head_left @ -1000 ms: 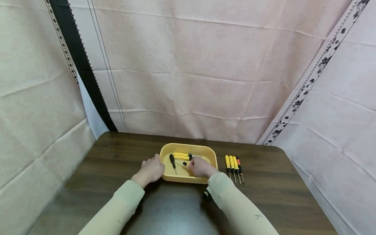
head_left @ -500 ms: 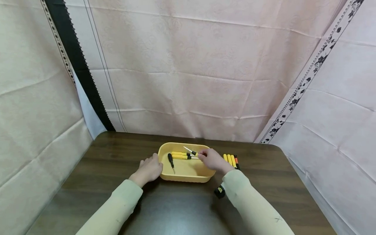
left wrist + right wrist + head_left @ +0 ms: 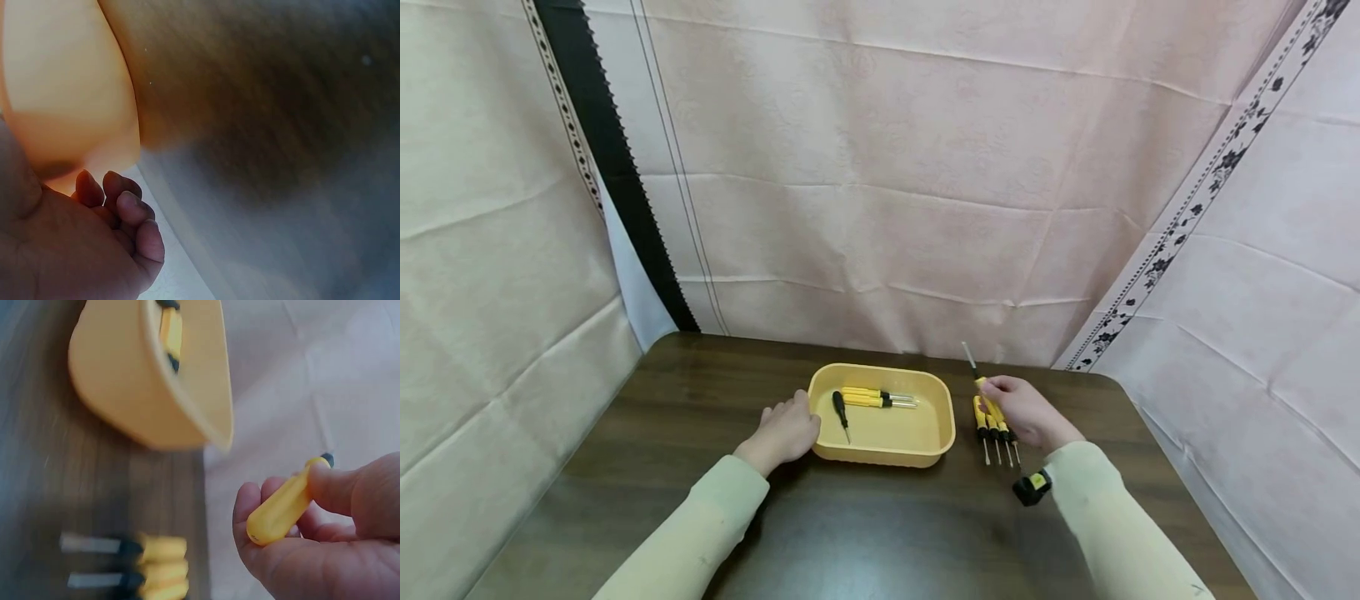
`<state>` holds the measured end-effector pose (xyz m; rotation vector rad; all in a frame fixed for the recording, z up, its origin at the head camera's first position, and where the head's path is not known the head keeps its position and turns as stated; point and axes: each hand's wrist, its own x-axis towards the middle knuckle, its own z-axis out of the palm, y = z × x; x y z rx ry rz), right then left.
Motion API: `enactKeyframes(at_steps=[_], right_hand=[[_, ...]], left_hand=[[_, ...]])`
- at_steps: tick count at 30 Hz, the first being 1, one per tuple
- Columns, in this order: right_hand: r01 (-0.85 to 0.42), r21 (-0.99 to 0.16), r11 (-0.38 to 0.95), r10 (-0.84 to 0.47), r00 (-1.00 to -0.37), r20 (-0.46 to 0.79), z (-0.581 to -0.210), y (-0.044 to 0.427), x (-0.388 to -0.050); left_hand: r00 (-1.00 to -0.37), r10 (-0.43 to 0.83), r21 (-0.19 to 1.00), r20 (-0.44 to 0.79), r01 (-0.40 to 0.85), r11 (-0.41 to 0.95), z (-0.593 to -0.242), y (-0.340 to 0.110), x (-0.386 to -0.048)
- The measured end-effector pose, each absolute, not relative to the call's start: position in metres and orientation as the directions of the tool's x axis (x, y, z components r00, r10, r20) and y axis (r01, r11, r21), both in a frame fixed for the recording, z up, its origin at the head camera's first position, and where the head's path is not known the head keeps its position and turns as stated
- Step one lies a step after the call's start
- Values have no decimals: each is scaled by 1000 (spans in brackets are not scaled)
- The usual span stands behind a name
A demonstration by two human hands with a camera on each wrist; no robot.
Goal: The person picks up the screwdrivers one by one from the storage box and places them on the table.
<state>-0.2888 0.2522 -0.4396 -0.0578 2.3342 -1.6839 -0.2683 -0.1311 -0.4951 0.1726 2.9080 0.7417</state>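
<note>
My right hand (image 3: pixel 1026 410) grips a yellow-handled screwdriver (image 3: pixel 281 509), its shaft tilted up and away. Below it, on the table right of the tray, lies a row of several screwdrivers (image 3: pixel 979 414), shafts towards me; the hand partly covers them. My left hand (image 3: pixel 784 430) holds the left rim of the yellow plastic tray (image 3: pixel 880 458); its fingers are curled in the left wrist view. Inside the tray, two yellow-handled screwdrivers (image 3: pixel 867 402) lie side by side, shafts to the right. Left of them rests a small black-handled screwdriver (image 3: pixel 839 406).
The dark wooden table (image 3: pixel 880 533) has a back edge just behind the tray. Light cloth curtains (image 3: pixel 865 183) hang behind it and on both sides. A small black device (image 3: pixel 1032 488) sits at my right wrist.
My right hand has lifted a yellow-handled screwdriver from the tray and carried it right, over the row on the table. My left hand has stayed at the tray's left rim.
</note>
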Motion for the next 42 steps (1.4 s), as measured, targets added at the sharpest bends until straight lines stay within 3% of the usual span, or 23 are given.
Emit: enactKeyframes(at_steps=[6,15,27,42], right_hand=[[227,-930,288,-126,-954,-272,-452,295,-287],[326,-859,394,-16,-932,-361,-474,330,-282],[382,-849,364,-17,-909,-416,-490,340,-280],[423,-747,513,61,-886,-460,-494,339,-282]], left_hand=[[-984,144,478,-107,76,875,-495,-131,-270],[-984,137,470,-117,67,880,-498,-130,-273],[-982,140,486,-124,63,872,-498,-130,-272],[-984,133,487,-121,57,872,-495,-131,-270]])
